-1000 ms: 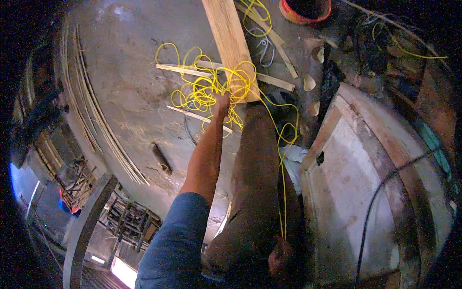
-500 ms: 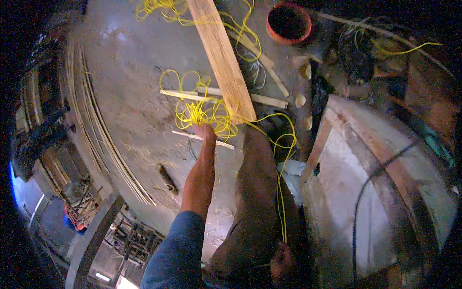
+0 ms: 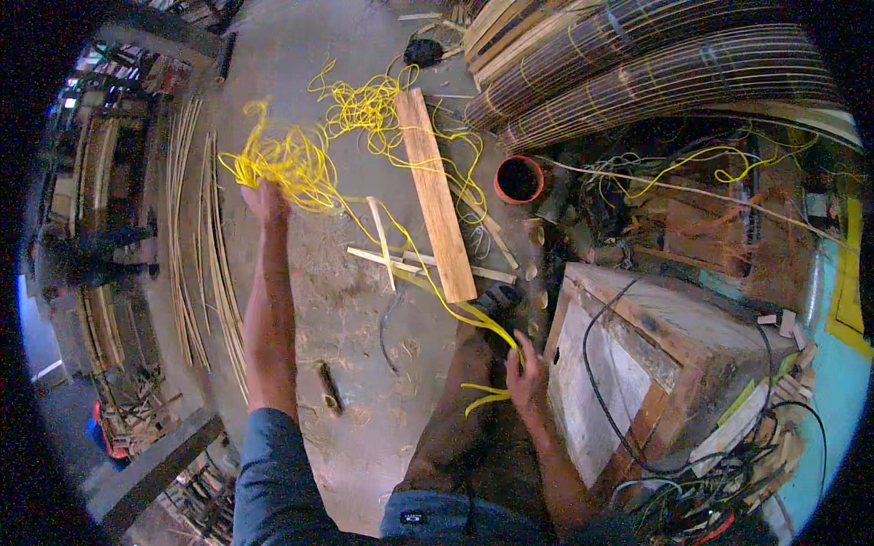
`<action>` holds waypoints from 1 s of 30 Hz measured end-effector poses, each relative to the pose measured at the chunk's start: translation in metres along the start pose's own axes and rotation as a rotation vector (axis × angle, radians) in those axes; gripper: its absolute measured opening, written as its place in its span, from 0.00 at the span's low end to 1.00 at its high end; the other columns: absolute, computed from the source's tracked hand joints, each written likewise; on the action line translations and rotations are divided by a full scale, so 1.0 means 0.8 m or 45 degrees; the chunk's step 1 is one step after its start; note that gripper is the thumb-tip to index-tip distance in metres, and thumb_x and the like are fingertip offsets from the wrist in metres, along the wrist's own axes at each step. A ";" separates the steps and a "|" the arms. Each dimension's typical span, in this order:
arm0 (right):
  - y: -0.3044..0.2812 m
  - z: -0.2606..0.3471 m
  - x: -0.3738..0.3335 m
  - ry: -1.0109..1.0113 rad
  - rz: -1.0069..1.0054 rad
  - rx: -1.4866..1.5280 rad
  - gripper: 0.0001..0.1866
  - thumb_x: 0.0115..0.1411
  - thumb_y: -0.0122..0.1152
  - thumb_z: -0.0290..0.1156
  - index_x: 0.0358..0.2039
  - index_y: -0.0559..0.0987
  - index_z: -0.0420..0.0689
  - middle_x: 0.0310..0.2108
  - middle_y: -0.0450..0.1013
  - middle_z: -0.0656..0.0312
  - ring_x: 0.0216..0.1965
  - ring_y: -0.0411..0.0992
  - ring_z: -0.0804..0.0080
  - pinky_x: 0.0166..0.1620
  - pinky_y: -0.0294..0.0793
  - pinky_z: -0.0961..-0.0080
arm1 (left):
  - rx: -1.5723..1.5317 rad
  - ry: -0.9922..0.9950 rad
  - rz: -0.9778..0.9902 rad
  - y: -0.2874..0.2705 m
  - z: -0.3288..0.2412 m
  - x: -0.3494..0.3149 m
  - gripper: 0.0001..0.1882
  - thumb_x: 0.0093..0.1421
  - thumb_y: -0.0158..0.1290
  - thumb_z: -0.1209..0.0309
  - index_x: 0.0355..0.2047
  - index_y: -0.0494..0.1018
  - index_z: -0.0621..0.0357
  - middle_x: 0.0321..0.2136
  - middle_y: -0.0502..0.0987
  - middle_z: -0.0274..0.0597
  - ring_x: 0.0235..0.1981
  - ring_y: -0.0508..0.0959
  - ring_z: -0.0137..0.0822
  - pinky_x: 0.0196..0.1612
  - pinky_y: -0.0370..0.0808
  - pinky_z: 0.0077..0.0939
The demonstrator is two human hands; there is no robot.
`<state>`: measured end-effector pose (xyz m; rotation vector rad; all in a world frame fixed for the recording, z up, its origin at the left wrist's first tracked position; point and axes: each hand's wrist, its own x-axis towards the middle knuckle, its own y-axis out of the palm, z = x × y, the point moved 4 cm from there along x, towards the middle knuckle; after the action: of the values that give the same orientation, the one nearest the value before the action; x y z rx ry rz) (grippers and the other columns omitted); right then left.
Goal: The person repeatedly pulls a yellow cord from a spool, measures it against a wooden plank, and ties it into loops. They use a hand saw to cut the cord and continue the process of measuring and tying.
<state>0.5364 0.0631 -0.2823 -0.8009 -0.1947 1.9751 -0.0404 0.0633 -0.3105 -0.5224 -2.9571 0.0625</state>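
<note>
My left hand is stretched far out to the left, closed round one end of a loose tangle of yellow cord, blurred by motion. From that tangle strands run across to my right hand, above my right leg. Its fingers are closed on several yellow strands, and short tails stick out beside it. Between my hands a wooden plank lies lengthwise, its near end by my foot. A second heap of yellow cord rests around the plank's far end.
A red-rimmed bucket stands right of the plank. Thin wood strips lie on the floor, with long slender canes at the left. To my right is a worn wooden box with a black cable. Rolled slatted blinds lie at the back right.
My left hand has swung left and outward, lifting the cord tangle from beside the plank. My right hand has come up and forward with its strands. The view takes in more of the far floor.
</note>
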 end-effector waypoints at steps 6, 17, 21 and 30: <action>0.057 -0.014 0.139 -0.365 -0.079 -0.413 0.13 0.57 0.50 0.33 0.38 0.73 0.38 0.27 0.72 0.45 0.30 0.71 0.47 0.32 0.69 0.60 | 1.123 -0.010 0.330 -0.025 0.045 0.027 0.42 0.42 0.63 0.62 0.54 0.57 0.67 0.52 0.60 0.60 0.53 0.63 0.49 0.52 0.63 0.39; 0.049 -0.091 0.103 -0.342 -0.146 -0.471 0.10 0.52 0.54 0.32 0.32 0.72 0.40 0.30 0.68 0.48 0.33 0.69 0.50 0.34 0.70 0.60 | 1.318 -0.658 1.900 -0.212 0.070 -0.609 0.29 0.54 0.50 0.54 0.49 0.62 0.64 0.42 0.69 0.61 0.42 0.69 0.60 0.44 0.68 0.46; 0.043 -0.079 -0.022 -0.140 0.062 -0.131 0.08 0.54 0.50 0.33 0.23 0.70 0.42 0.21 0.68 0.50 0.21 0.66 0.50 0.25 0.65 0.58 | 1.326 -0.863 1.957 -0.236 0.033 -0.648 0.24 0.53 0.49 0.58 0.45 0.64 0.62 0.37 0.69 0.58 0.37 0.69 0.57 0.39 0.67 0.45; -0.156 0.097 -0.116 -0.239 -0.551 0.209 0.09 0.58 0.51 0.30 0.37 0.75 0.41 0.32 0.74 0.55 0.31 0.73 0.62 0.34 0.72 0.72 | 1.155 -0.236 2.136 0.028 0.023 -0.503 0.14 0.52 0.48 0.66 0.37 0.66 0.59 0.27 0.71 0.50 0.26 0.71 0.50 0.28 0.66 0.41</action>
<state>0.6100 0.0662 -0.1245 -0.4228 -0.2863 1.6274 0.3389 -0.0544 -0.3817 -2.4128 -1.3637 1.4181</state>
